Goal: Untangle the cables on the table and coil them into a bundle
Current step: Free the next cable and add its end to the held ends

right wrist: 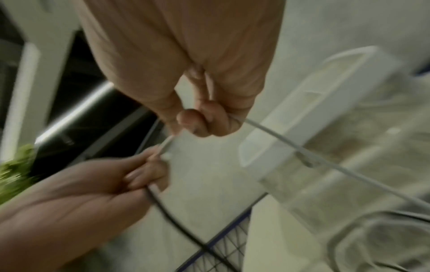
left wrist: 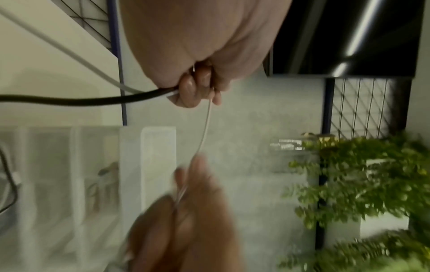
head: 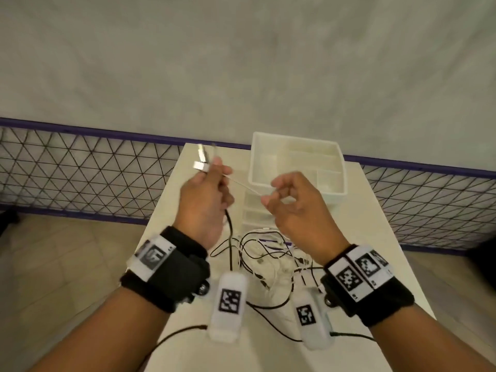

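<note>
White table [head: 370,210] set against a grey wall [head: 241,63], with a blue-framed wire mesh fence [head: 80,173] running behind and beige tiled floor [head: 67,264] on either side; blurred green foliage [left wrist: 360,184] off to one edge in the wrist views. At the table's far end, a translucent white plastic bin [head: 332,191], and just in front of it a clear compartment box [head: 255,210]. Between the wrists, on the tabletop, a loose tangle of thin black and white cables [head: 268,259], looped over one another. Left hand [head: 206,200] raised above the table, fingers curled round a black cable [head: 228,224] and a white cable [head: 241,185], silver USB plugs [head: 200,165] sticking out above the fist. Right hand [head: 292,205] pinching that same white cable, drawn taut between the two hands. Black-and-white square marker tags [head: 349,277] on the wristbands; no legible writing.
</note>
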`<action>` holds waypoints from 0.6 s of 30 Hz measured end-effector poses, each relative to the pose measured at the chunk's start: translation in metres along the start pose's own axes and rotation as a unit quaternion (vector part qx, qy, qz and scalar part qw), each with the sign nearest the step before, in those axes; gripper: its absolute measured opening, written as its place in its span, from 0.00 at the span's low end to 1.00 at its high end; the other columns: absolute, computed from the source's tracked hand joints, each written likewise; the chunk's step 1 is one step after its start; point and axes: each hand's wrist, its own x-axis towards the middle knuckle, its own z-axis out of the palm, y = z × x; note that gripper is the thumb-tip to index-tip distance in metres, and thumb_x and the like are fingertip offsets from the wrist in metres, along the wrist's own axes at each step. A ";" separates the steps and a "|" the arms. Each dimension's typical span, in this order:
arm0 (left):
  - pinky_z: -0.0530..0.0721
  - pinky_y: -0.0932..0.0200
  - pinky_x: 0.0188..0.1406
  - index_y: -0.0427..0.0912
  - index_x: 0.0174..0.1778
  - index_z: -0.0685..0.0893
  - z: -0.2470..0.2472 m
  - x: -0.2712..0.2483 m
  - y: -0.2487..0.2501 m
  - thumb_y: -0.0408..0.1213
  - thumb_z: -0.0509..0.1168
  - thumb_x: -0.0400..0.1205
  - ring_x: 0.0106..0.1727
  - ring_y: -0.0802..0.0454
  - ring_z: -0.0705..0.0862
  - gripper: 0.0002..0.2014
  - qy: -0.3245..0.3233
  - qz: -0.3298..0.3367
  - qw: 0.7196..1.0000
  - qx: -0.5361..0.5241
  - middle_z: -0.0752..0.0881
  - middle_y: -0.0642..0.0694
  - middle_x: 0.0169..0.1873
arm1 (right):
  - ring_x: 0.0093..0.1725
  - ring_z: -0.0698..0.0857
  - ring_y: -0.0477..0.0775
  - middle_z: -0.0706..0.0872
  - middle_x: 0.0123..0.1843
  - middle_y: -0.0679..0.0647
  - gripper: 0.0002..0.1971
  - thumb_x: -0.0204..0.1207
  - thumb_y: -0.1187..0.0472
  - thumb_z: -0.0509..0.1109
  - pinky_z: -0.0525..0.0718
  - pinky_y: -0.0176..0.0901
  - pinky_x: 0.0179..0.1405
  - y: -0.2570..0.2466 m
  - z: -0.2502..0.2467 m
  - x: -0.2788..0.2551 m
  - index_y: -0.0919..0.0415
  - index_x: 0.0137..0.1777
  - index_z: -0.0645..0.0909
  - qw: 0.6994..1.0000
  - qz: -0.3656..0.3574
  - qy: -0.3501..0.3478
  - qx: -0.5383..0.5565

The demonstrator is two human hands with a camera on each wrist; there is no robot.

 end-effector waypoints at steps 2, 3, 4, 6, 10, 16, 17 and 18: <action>0.73 0.64 0.27 0.44 0.40 0.80 -0.021 0.013 0.020 0.51 0.62 0.86 0.22 0.61 0.73 0.16 0.041 0.012 0.998 -0.038 0.76 0.52 0.29 | 0.27 0.76 0.43 0.84 0.31 0.43 0.10 0.79 0.52 0.74 0.75 0.42 0.34 0.026 -0.019 -0.008 0.59 0.46 0.86 0.998 0.048 -0.045 -0.017; 0.76 0.62 0.30 0.45 0.39 0.79 -0.032 0.018 0.030 0.53 0.63 0.86 0.25 0.60 0.75 0.16 0.062 0.014 0.996 -0.066 0.78 0.53 0.27 | 0.25 0.73 0.44 0.80 0.25 0.42 0.13 0.79 0.51 0.74 0.74 0.44 0.33 0.039 -0.028 -0.014 0.60 0.41 0.88 0.995 0.073 -0.058 -0.031; 0.79 0.60 0.33 0.46 0.38 0.78 -0.042 0.022 0.040 0.55 0.63 0.85 0.27 0.59 0.77 0.17 0.075 0.016 0.993 -0.094 0.79 0.54 0.25 | 0.24 0.71 0.45 0.76 0.21 0.42 0.16 0.78 0.50 0.75 0.74 0.45 0.34 0.051 -0.038 -0.018 0.62 0.37 0.89 0.992 0.099 -0.058 -0.043; 0.82 0.59 0.34 0.47 0.36 0.75 -0.058 0.026 0.052 0.57 0.60 0.85 0.26 0.57 0.75 0.19 0.093 0.022 0.987 -0.126 0.76 0.54 0.23 | 0.22 0.71 0.42 0.75 0.18 0.41 0.19 0.78 0.51 0.75 0.75 0.43 0.36 0.072 -0.054 -0.025 0.67 0.34 0.88 0.987 0.147 -0.037 -0.048; 0.65 0.63 0.19 0.48 0.36 0.74 -0.068 0.025 0.043 0.59 0.60 0.85 0.22 0.58 0.64 0.19 0.124 0.024 0.991 -0.042 0.68 0.55 0.23 | 0.27 0.74 0.49 0.78 0.25 0.52 0.18 0.77 0.54 0.76 0.76 0.44 0.37 0.094 -0.061 -0.019 0.73 0.38 0.85 0.982 0.178 0.022 -0.050; 0.62 0.66 0.16 0.47 0.45 0.82 -0.006 -0.018 0.003 0.48 0.59 0.89 0.16 0.61 0.62 0.12 -0.096 0.039 0.960 0.260 0.87 0.50 0.30 | 0.34 0.81 0.43 0.88 0.37 0.52 0.08 0.80 0.54 0.73 0.82 0.38 0.41 0.013 -0.018 0.003 0.55 0.44 0.91 0.985 -0.063 -0.050 -0.150; 0.62 0.67 0.15 0.49 0.42 0.82 0.005 -0.024 -0.003 0.48 0.58 0.89 0.15 0.62 0.63 0.14 -0.128 0.037 0.950 0.281 0.84 0.52 0.24 | 0.33 0.80 0.43 0.87 0.36 0.52 0.07 0.79 0.56 0.74 0.78 0.31 0.36 -0.003 -0.012 0.007 0.55 0.44 0.92 0.981 -0.103 -0.039 -0.157; 0.63 0.66 0.16 0.50 0.40 0.81 0.011 -0.026 -0.007 0.49 0.57 0.89 0.14 0.62 0.64 0.15 -0.144 0.031 0.945 0.292 0.80 0.54 0.22 | 0.30 0.78 0.43 0.86 0.34 0.51 0.05 0.78 0.57 0.76 0.75 0.27 0.33 -0.013 -0.009 0.010 0.55 0.44 0.92 0.980 -0.125 -0.022 -0.156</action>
